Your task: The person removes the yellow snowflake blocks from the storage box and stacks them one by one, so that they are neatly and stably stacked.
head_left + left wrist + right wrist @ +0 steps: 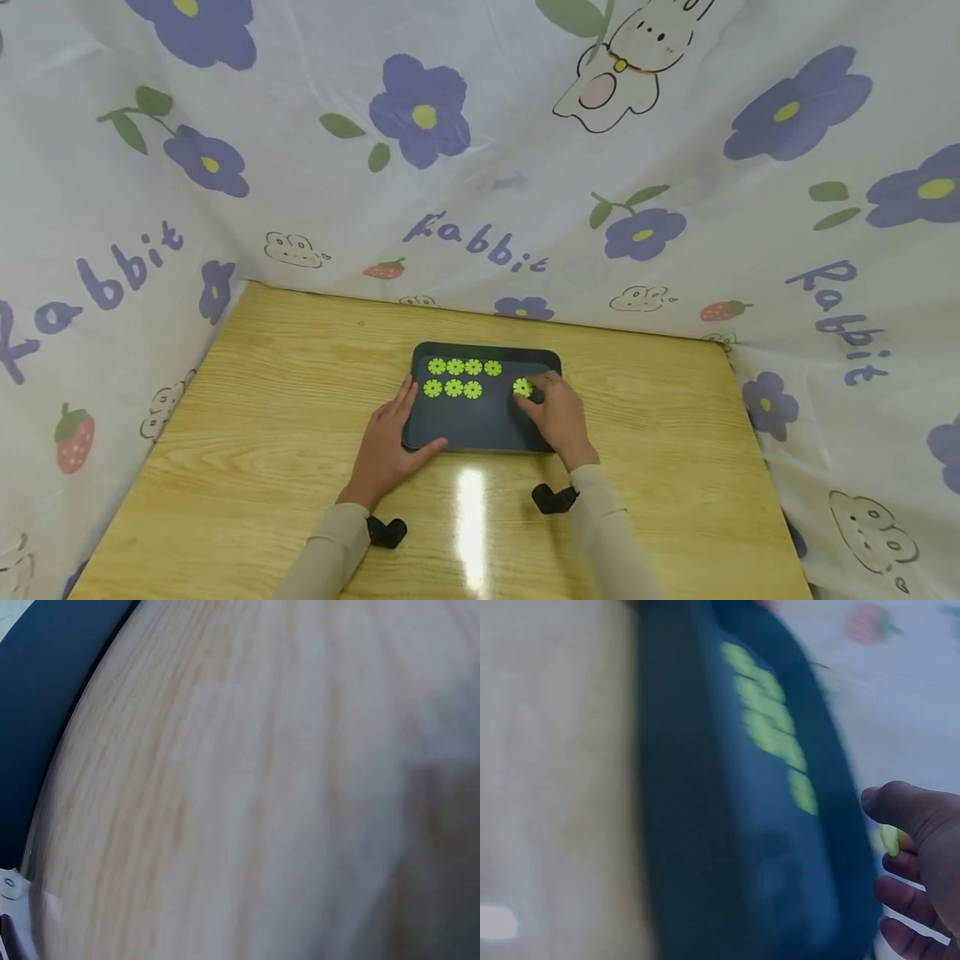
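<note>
A dark rectangular tray (480,427) lies on the table, with several yellow-green notched plastic discs (454,367) in two rows at its upper left. My left hand (384,450) rests against the tray's left side, fingers extended along it and thumb at the front edge. Over the tray's right part, my right hand (562,415) pinches one more notched disc (522,387) between thumb and fingers. That pinched disc (889,838) also shows in the right wrist view, beyond the tray wall. Only the dark tray side (52,712) appears in the left wrist view; the hand is out of it.
The wood-grain table (300,367) stretches out on all sides of the tray. A white curtain (510,200) printed with flowers and rabbits hangs behind and at both sides. Black wrist mounts (387,532) sit at both cuffs. Light glares off the tabletop in front.
</note>
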### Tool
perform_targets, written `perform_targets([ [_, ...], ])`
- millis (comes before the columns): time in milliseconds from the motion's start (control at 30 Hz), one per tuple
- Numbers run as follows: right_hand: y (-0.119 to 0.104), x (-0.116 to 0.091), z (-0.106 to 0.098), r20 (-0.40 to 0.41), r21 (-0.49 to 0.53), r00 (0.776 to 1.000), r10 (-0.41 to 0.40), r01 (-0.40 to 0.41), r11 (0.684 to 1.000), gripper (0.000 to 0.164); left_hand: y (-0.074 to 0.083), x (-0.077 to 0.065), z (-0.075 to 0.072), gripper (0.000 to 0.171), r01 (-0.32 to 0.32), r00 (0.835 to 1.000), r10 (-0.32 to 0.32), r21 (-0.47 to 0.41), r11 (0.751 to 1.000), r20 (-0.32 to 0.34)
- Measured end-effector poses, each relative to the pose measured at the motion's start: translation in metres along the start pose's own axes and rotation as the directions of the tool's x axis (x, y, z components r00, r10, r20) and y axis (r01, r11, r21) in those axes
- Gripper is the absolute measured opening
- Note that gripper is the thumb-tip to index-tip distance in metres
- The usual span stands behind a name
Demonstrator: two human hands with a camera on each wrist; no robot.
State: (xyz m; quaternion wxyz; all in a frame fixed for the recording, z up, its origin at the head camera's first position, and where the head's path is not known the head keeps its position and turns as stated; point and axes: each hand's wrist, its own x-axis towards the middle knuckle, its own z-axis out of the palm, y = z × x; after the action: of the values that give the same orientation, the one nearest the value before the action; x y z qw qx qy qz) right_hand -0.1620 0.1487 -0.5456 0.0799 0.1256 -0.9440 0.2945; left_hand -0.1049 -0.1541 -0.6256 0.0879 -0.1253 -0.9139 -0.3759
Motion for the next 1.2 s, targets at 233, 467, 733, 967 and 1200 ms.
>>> perform_targets([
  [233,0.038,-0.006,-0.038,-0.091,0.063,0.974,0.207,-0.202,0.977,0.041,0.001,0.0,-0.001,0.104,0.003,1.0,-0.003,-0.011,1.0,-0.003],
  [467,0.071,-0.029,-0.038,0.029,0.028,0.936,0.35,-0.351,0.936,0.043,0.0,0.0,0.001,0.104,0.009,1.0,-0.009,-0.02,1.0,-0.002],
  [733,0.082,-0.04,-0.03,0.075,-0.014,0.926,0.371,-0.371,0.929,0.043,0.002,0.0,-0.001,0.104,0.006,1.0,-0.006,-0.015,1.0,-0.003],
  [967,0.086,-0.043,-0.033,0.085,-0.027,0.927,0.366,-0.365,0.931,0.044,0.001,0.0,0.001,0.104,0.022,1.0,-0.022,-0.009,1.0,0.011],
  [1200,0.089,-0.044,-0.035,0.109,0.014,0.923,0.368,-0.372,0.928,0.043,0.0,0.0,0.001,0.103,0.04,0.999,-0.04,-0.028,0.999,0.01],
])
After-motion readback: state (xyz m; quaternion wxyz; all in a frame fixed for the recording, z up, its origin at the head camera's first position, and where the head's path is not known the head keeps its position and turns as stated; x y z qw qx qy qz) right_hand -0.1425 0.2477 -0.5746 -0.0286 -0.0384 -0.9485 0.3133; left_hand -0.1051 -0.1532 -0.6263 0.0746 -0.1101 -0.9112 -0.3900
